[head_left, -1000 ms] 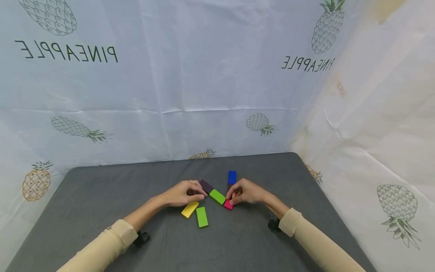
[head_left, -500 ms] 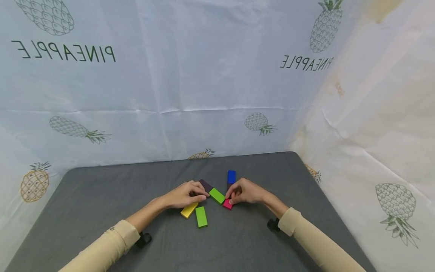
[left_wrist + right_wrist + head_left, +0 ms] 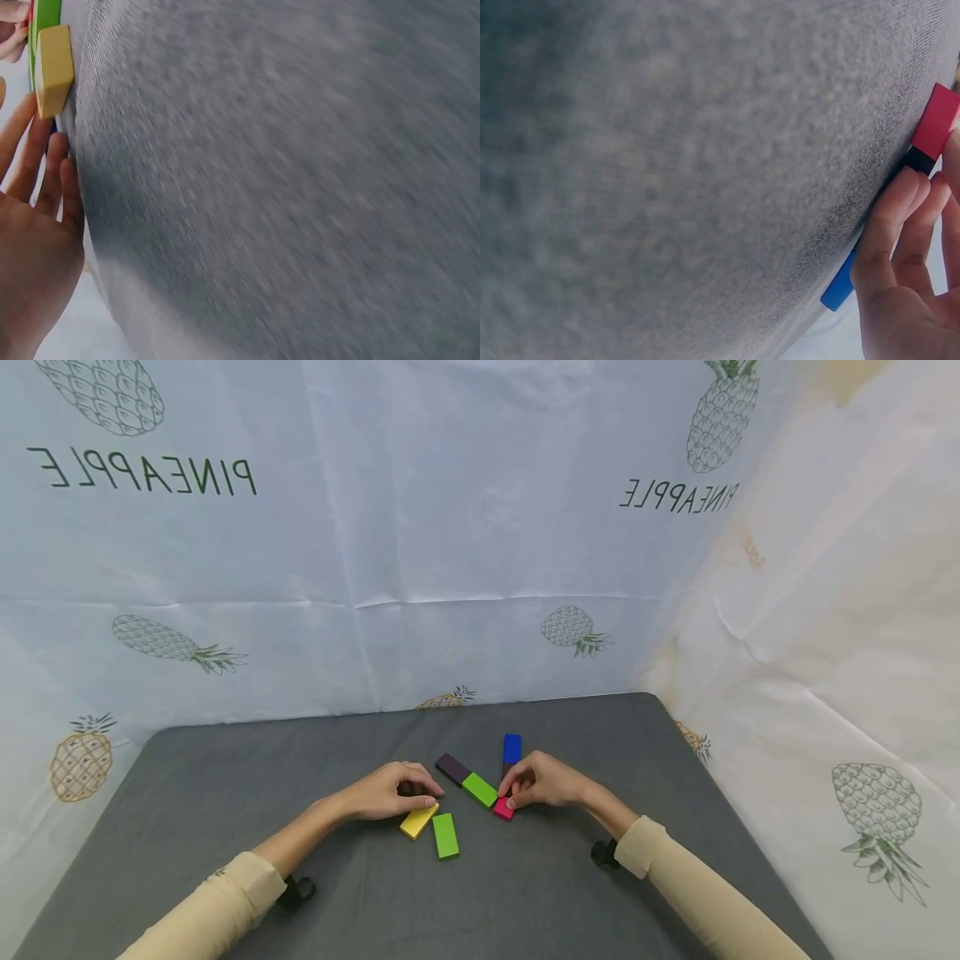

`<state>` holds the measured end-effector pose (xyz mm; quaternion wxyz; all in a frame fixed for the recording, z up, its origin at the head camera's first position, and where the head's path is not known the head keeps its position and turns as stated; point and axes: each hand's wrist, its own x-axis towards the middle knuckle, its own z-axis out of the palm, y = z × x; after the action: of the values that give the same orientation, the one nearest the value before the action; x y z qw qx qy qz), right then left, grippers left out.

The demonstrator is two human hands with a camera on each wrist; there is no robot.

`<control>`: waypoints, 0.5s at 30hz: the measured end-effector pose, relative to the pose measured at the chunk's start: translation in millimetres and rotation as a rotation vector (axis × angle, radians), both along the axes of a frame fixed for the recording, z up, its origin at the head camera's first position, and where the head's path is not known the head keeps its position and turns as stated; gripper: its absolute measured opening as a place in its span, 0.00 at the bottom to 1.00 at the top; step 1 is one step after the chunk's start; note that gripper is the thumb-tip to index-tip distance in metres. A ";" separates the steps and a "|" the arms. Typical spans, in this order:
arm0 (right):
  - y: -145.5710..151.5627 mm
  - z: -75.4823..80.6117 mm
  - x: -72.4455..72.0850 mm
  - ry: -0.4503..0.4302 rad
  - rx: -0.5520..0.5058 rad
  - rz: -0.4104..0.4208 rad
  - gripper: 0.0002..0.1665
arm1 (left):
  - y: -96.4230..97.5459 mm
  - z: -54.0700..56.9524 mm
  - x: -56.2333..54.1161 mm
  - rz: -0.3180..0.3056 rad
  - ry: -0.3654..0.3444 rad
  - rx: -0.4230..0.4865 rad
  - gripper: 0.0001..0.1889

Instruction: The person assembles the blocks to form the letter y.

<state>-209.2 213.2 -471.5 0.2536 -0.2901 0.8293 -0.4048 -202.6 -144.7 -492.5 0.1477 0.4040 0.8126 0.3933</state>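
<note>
My right hand (image 3: pixel 547 780) pinches a red block (image 3: pixel 503 810), its thumb on the block's side in the right wrist view. Against the red block's upper left end lies a green block (image 3: pixel 480 790), with a dark block (image 3: pixel 452 768) end to end beyond it. A blue block (image 3: pixel 512 747) and a second, partly hidden black block (image 3: pixel 918 160) run up behind my right fingers. My left hand (image 3: pixel 386 792) hovers low with loosely bent fingers, its thumb tip at the far end of a yellow block (image 3: pixel 418 821). Right of that lies another green block (image 3: pixel 446 836).
The blocks lie on a grey table (image 3: pixel 555 893) with rounded far corners. A white pineapple-printed curtain (image 3: pixel 450 543) hangs behind and on the right. Each wrist wears a black band (image 3: pixel 296 893) below a cream sleeve (image 3: pixel 217 906).
My left hand has drawn back leftward from the dark and green blocks towards the yellow one. My right hand stays on the red block.
</note>
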 end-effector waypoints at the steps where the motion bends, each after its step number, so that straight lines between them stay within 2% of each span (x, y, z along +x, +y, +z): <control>1: 0.1 0.1 -0.1 0.002 0.001 0.001 0.09 | -3.0 -0.2 0.4 -0.007 -0.004 -0.002 0.15; 4: 0.0 -0.2 -0.9 0.003 0.005 0.003 0.09 | -11.1 -0.9 2.1 -0.026 0.001 -0.021 0.18; 10: -2.2 0.0 -1.0 -0.011 0.012 -0.007 0.10 | -22.3 -3.7 3.7 -0.040 -0.017 -0.045 0.31; 12: -2.5 0.5 -0.8 -0.012 0.004 0.000 0.12 | -24.0 -5.5 3.0 -0.058 -0.005 -0.035 0.33; 15: -2.5 1.2 -0.8 -0.013 -0.002 0.005 0.17 | -25.8 -7.4 1.5 -0.108 0.056 -0.014 0.35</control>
<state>-210.1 210.7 -470.3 0.2597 -0.2899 0.8265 -0.4067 -201.0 -170.5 -499.9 0.1486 0.4572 0.7962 0.3675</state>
